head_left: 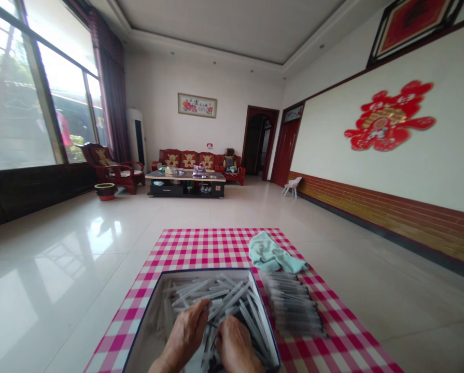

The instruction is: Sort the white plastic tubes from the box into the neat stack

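A shallow box with a dark blue rim and white inner walls holds many loose, translucent plastic sticks, like clear tubes or pen barrels. Some dark pieces lie among them. My left hand is over the box with its fingers pinched together. Close beside it, my right hand is closed too, fingertips down near the dark pieces. Something small and dark shows between the two hands, too blurred to name. Right of the box lies a neat pile of similar clear sticks with dark ends.
A crumpled mint-green cloth lies behind the pile on the pink-and-white checked tablecloth. Farther off stand a low table, a wooden sofa, an armchair, a pot and a small white chair.
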`<state>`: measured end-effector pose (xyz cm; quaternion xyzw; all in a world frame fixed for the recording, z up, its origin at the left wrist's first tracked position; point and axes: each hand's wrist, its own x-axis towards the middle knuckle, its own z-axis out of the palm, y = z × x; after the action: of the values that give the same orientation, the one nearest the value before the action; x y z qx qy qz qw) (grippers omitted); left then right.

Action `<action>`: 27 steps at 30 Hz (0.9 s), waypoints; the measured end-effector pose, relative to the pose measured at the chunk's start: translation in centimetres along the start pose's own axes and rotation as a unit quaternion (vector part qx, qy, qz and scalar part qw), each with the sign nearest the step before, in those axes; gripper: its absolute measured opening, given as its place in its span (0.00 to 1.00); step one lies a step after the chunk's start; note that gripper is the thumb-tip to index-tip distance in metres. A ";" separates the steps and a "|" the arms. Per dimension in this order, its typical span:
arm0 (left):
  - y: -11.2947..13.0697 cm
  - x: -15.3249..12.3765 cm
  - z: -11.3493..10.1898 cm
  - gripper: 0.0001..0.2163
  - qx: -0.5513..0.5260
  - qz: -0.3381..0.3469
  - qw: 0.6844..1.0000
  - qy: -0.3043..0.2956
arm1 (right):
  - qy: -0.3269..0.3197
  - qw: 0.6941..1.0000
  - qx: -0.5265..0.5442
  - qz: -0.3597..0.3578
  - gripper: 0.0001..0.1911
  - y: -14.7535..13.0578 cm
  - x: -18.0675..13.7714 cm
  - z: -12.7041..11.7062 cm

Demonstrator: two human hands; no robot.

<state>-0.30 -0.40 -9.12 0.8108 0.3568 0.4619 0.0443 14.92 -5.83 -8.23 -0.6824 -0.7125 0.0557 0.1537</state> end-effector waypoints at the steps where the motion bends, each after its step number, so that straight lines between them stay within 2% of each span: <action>1: -0.1 0.0 0.0 0.11 -0.013 -0.002 1.000 -0.017 | 0.002 1.000 -0.001 -0.003 0.13 0.0 -0.1 0.0; 7: 0.1 0.7 -0.3 0.08 -0.041 -0.035 0.997 -0.053 | 0.002 1.000 0.001 -0.024 0.14 0.0 -0.3 -0.2; 12: 0.6 1.3 -0.7 0.09 -0.039 -0.049 0.997 -0.045 | 0.001 1.000 -0.005 -0.013 0.16 -0.4 0.2 0.0; 16: 0.8 1.4 -0.9 0.11 -0.048 -0.045 0.996 -0.060 | -0.035 0.998 0.003 0.044 0.13 -0.9 0.5 0.2; 18: 0.7 1.3 -0.8 0.11 -0.051 -0.047 0.995 -0.070 | -0.041 0.997 0.032 0.065 0.13 -0.9 0.8 0.3; 20: 0.7 1.2 -0.8 0.11 -0.054 -0.047 0.995 -0.073 | -0.020 0.993 0.102 0.053 0.11 -0.8 1.2 0.1; 23: 0.6 1.1 -0.7 0.11 -0.059 -0.030 0.996 -0.064 | 0.043 0.963 0.265 0.041 0.07 -0.5 1.9 -0.7; 25: 0.6 1.1 -0.7 0.11 -0.061 -0.019 0.996 -0.065 | 0.082 0.920 0.379 0.060 0.05 -0.2 2.4 -1.4; 27: 0.6 1.1 -0.7 0.11 -0.063 -0.014 0.995 -0.073 | 0.093 0.874 0.470 0.081 0.03 0.0 2.7 -2.2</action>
<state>-0.20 -0.30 -7.67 0.8331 0.3339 0.4222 0.1272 15.51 -3.43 -5.80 -0.5870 -0.5265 0.3329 0.5171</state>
